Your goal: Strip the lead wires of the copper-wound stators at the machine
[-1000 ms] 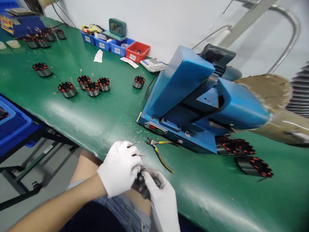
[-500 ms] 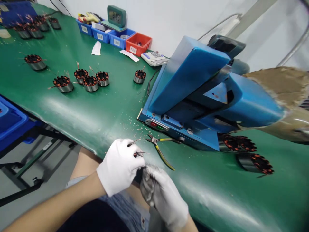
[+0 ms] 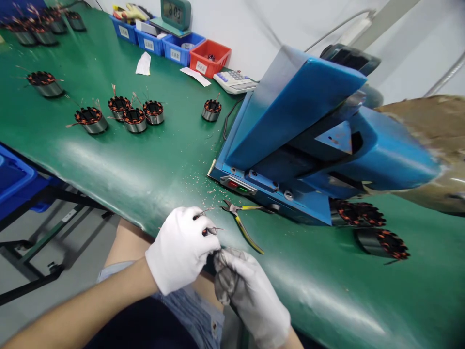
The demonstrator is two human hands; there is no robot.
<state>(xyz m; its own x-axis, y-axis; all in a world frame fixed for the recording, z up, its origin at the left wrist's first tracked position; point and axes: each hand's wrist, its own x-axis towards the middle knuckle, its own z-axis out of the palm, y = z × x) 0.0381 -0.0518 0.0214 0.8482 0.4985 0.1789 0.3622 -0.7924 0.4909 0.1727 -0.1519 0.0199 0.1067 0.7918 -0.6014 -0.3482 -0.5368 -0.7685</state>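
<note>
Both my hands wear white gloves and meet at the near edge of the green table (image 3: 152, 165). My left hand (image 3: 179, 249) is closed around a dark wound stator that is almost wholly hidden; thin copper wire ends (image 3: 209, 230) stick out above the fingers. My right hand (image 3: 247, 288), its glove soiled grey, is closed against the same part from the right. Just beyond my hands lie yellow-handled pliers (image 3: 244, 220) on the table.
A large blue machine (image 3: 290, 140) fills the table's right half, with two stators (image 3: 381, 242) lying by its base. Several more stators (image 3: 134, 118) stand at the left. Blue and red bins (image 3: 209, 55), a clock (image 3: 175, 12) and a calculator (image 3: 234, 80) line the wall.
My right hand has turned and shifted slightly right against the held part. The view has tilted down and left a little. My left hand keeps its grip.
</note>
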